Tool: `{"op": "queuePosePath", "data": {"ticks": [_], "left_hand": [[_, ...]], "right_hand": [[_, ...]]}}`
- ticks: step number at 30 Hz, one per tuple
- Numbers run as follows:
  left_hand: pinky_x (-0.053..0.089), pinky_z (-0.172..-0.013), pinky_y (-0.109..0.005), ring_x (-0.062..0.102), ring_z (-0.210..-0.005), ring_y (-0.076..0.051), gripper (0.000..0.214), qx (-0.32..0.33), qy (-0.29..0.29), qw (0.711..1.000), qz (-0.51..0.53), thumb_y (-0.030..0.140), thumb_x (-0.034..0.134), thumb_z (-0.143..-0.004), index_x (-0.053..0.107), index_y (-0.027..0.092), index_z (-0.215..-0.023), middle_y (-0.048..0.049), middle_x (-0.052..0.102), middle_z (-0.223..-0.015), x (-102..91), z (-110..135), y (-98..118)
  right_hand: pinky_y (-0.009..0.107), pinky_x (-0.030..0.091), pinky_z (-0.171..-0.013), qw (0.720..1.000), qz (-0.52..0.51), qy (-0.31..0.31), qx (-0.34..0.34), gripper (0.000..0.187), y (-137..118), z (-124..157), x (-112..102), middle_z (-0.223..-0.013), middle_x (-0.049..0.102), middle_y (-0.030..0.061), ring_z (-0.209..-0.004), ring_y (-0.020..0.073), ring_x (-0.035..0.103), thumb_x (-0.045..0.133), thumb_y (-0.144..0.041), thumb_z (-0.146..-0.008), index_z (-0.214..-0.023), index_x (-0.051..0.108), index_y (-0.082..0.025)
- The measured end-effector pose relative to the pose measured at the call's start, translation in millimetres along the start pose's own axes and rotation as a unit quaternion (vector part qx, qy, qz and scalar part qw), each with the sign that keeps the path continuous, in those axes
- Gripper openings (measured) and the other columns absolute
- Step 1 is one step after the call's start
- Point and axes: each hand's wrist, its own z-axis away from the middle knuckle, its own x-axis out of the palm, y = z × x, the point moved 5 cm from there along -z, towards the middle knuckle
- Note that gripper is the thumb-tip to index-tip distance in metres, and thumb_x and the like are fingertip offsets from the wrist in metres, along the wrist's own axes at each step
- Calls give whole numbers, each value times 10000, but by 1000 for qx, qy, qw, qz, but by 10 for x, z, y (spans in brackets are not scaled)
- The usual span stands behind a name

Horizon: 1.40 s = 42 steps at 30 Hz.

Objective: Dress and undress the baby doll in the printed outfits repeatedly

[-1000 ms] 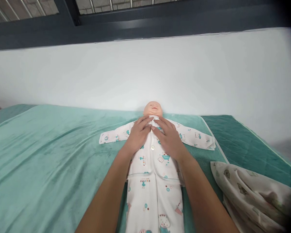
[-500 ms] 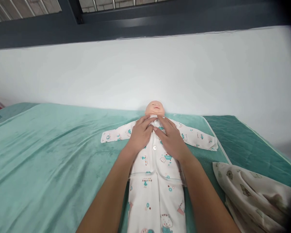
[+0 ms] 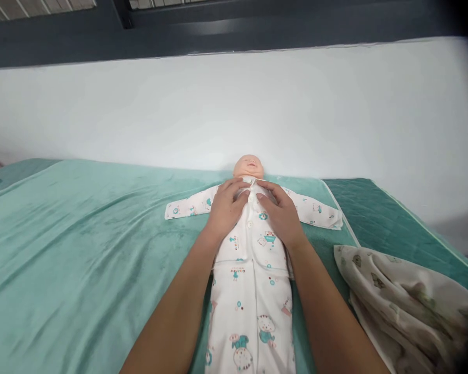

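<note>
A baby doll (image 3: 248,166) lies on its back, its head near the wall. It wears a white printed baby shirt (image 3: 253,246) with a button front, sleeves spread out to both sides. Matching white trousers (image 3: 253,322) reach down to the bottom edge of the view. My left hand (image 3: 228,205) rests on the left side of the shirt's chest, fingers stretched toward the collar and thumb apart. My right hand (image 3: 281,208) lies on the other side of the chest in the same way. A round button shows between the hands.
The doll lies on a light green blanket (image 3: 81,249). At the right is a darker green quilted mat (image 3: 390,213). A crumpled white printed cloth (image 3: 405,306) lies at the lower right. Behind stands a white wall (image 3: 218,114) under a dark window frame (image 3: 226,34).
My hands have moved a little apart at the collar, and the thumbs are farther apart. The shirt's hem and sleeves have shifted slightly. The camera view has tilted down a little.
</note>
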Motion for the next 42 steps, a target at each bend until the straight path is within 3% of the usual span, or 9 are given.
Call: {"op": "queuePosePath", "data": {"ticks": [8,15,24,37,42], "left_hand": [[406,-1112,-348,513,-1303,-190,174,-28,10,997,73,306,581,-915,735,255,-977,-23,625,-1342,-88,247,85],[366,-1152,-356,439,-1374,-189,199,-34,-25,996,85,339,601,-907,732,286,-1047,-1,591,-1395,-57,215,30],[330,-1174,-389,444,-1364,-195,117,-38,-26,995,84,259,623,-882,715,275,-952,-1,597,-1377,-50,199,55],[351,-1157,-382,490,-1322,-192,199,-25,-15,996,81,316,544,-945,730,271,-998,-8,623,-1349,-47,189,63],[393,-1120,-382,493,-1321,-203,189,-27,-16,996,88,341,570,-931,730,265,-998,-22,614,-1353,-28,181,43]], "right_hand": [[427,323,-1169,1000,15,9,-16,204,-51,351,-68,-1431,566,2,-1368,207,461,597,-325,-883,-1066,674,-279],[436,336,-1163,999,24,21,-24,172,-73,274,-62,-1367,611,15,-1325,210,501,577,-289,-886,-982,718,-268],[445,369,-1138,999,12,18,-36,188,-32,274,-73,-1359,619,4,-1325,221,505,597,-275,-888,-989,752,-302],[446,452,-1061,997,44,19,-68,243,-77,295,-56,-1336,631,6,-1292,229,534,560,-266,-919,-1032,767,-325],[465,414,-1108,994,62,21,-88,255,-109,301,-57,-1314,645,4,-1274,223,552,557,-238,-917,-1022,771,-329]]}}
